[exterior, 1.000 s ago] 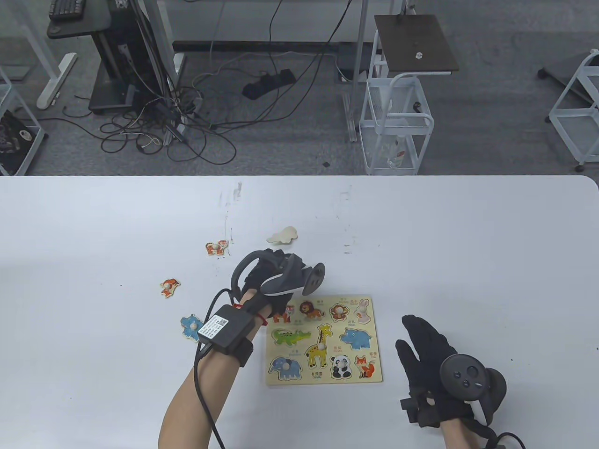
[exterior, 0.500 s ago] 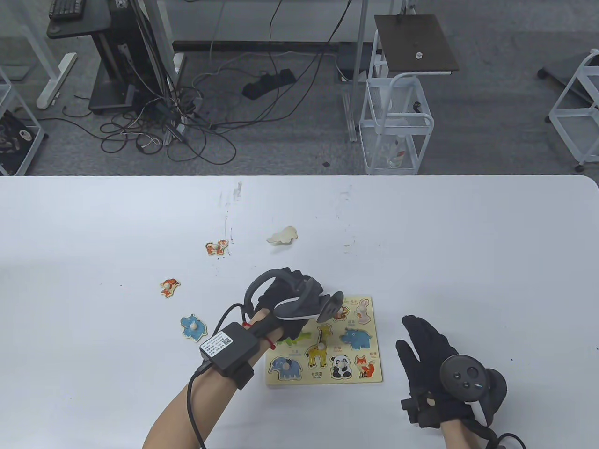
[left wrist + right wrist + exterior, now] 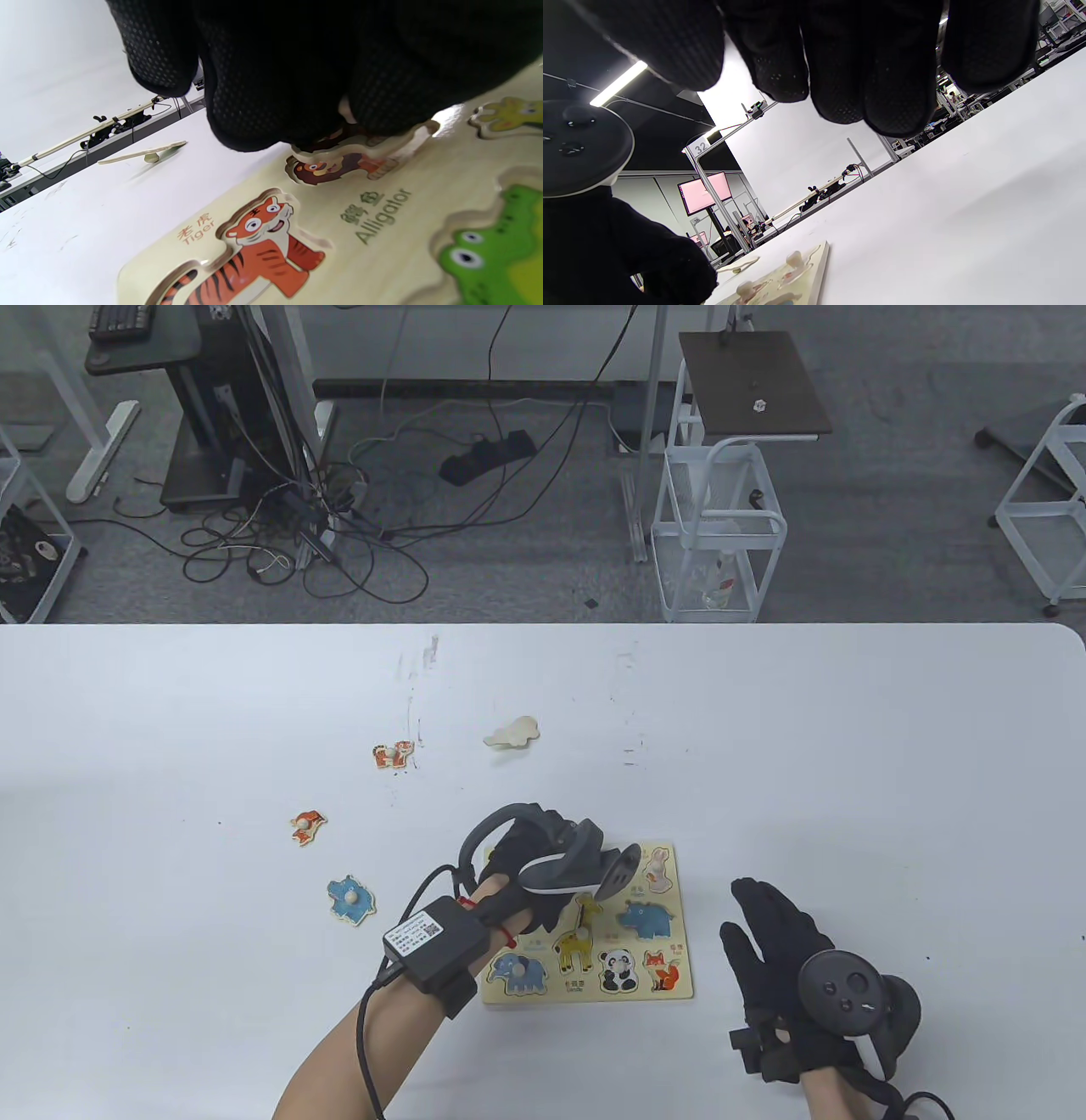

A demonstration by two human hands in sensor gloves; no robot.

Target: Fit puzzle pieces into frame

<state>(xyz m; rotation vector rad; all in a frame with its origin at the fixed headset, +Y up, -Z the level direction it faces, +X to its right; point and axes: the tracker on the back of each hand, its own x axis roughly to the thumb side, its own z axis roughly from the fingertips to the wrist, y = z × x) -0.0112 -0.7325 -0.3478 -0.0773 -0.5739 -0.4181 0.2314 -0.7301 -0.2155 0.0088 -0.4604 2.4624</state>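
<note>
Wooden frame [image 3: 679, 984] lies on the white worktop [image 3: 848, 729], several slots seemingly filled: giraffe [image 3: 577, 943], panda [image 3: 617, 970], rabbit [image 3: 657, 869]. The left hand [image 3: 543, 874] hovers over its upper left, fingers [image 3: 263, 106] pinching a lion piece [image 3: 360, 148] just above its slot. The right hand [image 3: 785, 967] rests beside the frame, fingers spread, holding nothing. At least 4 pieces wait loose, including a tiger [image 3: 394, 754] and fox [image 3: 306, 824].

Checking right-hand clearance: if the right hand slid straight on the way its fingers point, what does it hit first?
Probably nothing: the right hand points up the bare table, passing right of the puzzle board.
</note>
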